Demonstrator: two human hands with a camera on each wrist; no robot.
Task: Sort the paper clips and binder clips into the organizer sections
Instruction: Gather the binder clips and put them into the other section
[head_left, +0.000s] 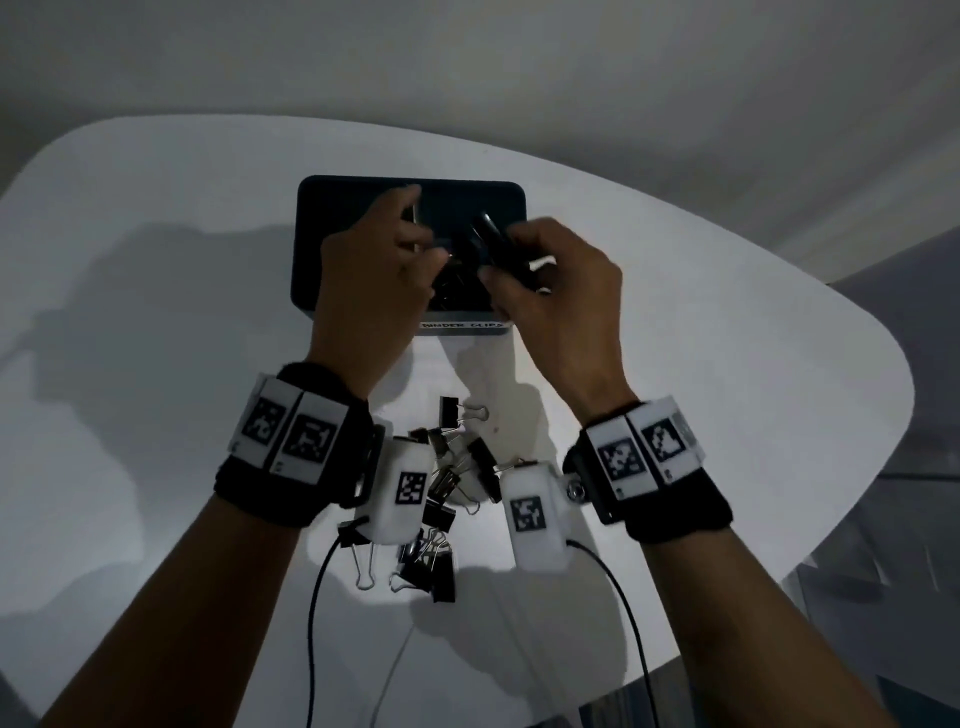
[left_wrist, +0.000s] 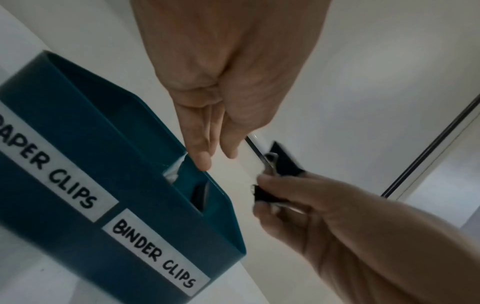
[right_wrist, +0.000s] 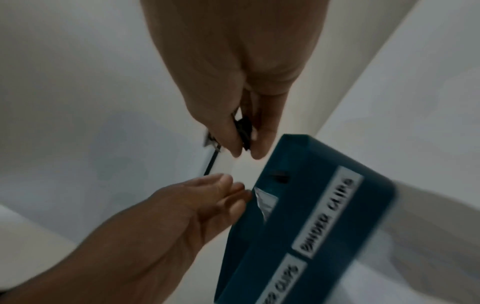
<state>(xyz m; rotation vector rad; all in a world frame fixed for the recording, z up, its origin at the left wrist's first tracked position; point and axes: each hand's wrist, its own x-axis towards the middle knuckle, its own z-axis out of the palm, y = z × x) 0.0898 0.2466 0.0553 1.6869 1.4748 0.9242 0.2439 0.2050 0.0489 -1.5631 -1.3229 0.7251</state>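
A teal organizer (head_left: 311, 234) stands on the white table, its front labelled PAPER CLIPS (left_wrist: 49, 164) and BINDER CLIPS (left_wrist: 153, 253). Black clips (head_left: 457, 288) lie in the binder section. My right hand (head_left: 498, 254) hovers over that section and grips black binder clips (left_wrist: 284, 162) between thumb and fingers; they also show as dark shapes (right_wrist: 244, 131) in the right wrist view. My left hand (left_wrist: 217, 158) is just left of it, fingers straight and pointing down at the organizer's rim, holding nothing that I can see.
A loose pile of black binder clips (head_left: 447, 483) with wire handles lies on the table (head_left: 727, 364) between my wrists, near the front edge. Thin cables (head_left: 311, 623) trail from the wrist cameras. A wall rises behind the table.
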